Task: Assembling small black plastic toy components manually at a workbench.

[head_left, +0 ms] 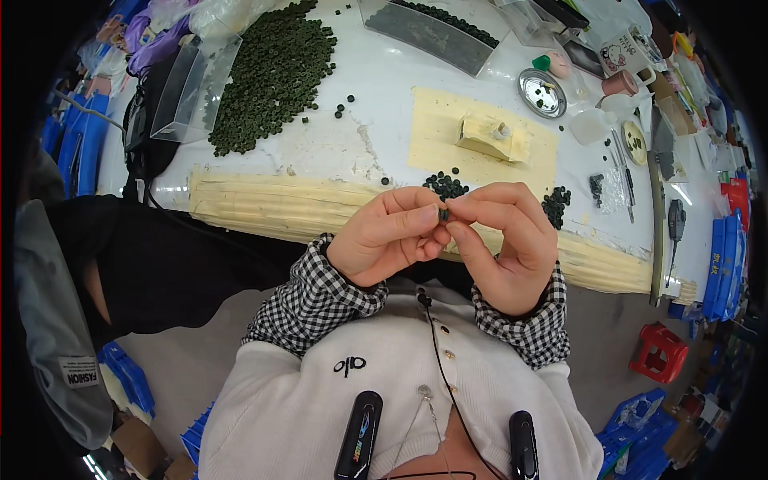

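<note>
Both hands meet just over the table's padded near edge (304, 208): the left hand (390, 228) and the right hand (506, 240) each have thumb and forefinger drawn together on one small dark piece (444, 214), pinched between them. The fingertips cover most of it, so its exact shape is hard to make out. Just beyond the hands lies a small heap of dark pieces (445, 185), partly hidden by the fingers; another cluster (556, 206) sits to the right. The big dark-green pile (272, 80) at the far left is cut off by the top rim, as is the grey tray (436, 36) beside it. What the clear bag (614, 190) holds is too small to tell. Lettering shows on the white top (312, 408), on a black strap (364, 436) across it, and on a pale label (80, 372) on a neighbour's grey garment (56, 296); the mug (628, 56) carries a cartoon print with writing, and the blue bin (724, 268) has white characters.
</note>
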Tool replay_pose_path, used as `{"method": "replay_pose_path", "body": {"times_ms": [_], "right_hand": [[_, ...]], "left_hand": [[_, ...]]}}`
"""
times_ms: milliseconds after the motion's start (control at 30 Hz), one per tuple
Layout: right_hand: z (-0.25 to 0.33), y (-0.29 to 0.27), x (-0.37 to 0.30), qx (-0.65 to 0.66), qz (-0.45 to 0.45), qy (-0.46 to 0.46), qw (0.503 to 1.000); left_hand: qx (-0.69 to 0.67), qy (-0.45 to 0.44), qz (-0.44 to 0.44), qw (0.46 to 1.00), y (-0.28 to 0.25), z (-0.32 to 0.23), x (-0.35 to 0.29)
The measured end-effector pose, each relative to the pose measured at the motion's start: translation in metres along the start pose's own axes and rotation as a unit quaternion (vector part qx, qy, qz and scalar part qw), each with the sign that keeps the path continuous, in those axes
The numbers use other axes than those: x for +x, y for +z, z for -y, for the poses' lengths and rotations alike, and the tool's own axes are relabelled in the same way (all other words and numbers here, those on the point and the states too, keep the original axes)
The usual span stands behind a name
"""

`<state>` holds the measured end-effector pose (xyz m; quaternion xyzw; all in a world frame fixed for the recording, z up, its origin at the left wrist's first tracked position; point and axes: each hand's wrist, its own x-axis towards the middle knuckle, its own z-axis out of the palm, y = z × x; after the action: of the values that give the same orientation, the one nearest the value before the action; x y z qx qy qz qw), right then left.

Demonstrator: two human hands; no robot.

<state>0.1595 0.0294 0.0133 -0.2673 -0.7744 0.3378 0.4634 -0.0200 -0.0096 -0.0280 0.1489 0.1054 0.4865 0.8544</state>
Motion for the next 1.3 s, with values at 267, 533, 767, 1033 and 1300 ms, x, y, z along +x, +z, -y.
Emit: {"method": "replay_pose_path", "body": {"times_ms": [267, 533, 767, 1033, 1300], "right_hand": [[0.001, 0.000, 0.001, -0.001, 0.003, 0.005, 1.000], [0.001, 0.002, 0.000, 0.015, -0.002, 0.008, 1.000], [-0.001, 0.003, 0.000, 0.010, -0.007, 0.009, 1.000], [-0.003, 0.004, -0.001, -0.005, -0.018, 0.016, 1.000], [-0.003, 0.007, -0.002, -0.005, -0.033, 0.016, 0.999]], "left_hand": [[0.031, 0.009, -0.024, 0.999, 0.001, 0.000, -0.001], [0.095, 0.029, -0.049, 0.994, 0.002, -0.001, -0.003], [0.200, 0.104, -0.121, 0.967, 0.014, -0.002, -0.005], [0.342, 0.218, -0.168, 0.898, 0.021, 0.004, -0.005], [0.453, 0.304, -0.141, 0.826, 0.021, 0.007, -0.006]]}}
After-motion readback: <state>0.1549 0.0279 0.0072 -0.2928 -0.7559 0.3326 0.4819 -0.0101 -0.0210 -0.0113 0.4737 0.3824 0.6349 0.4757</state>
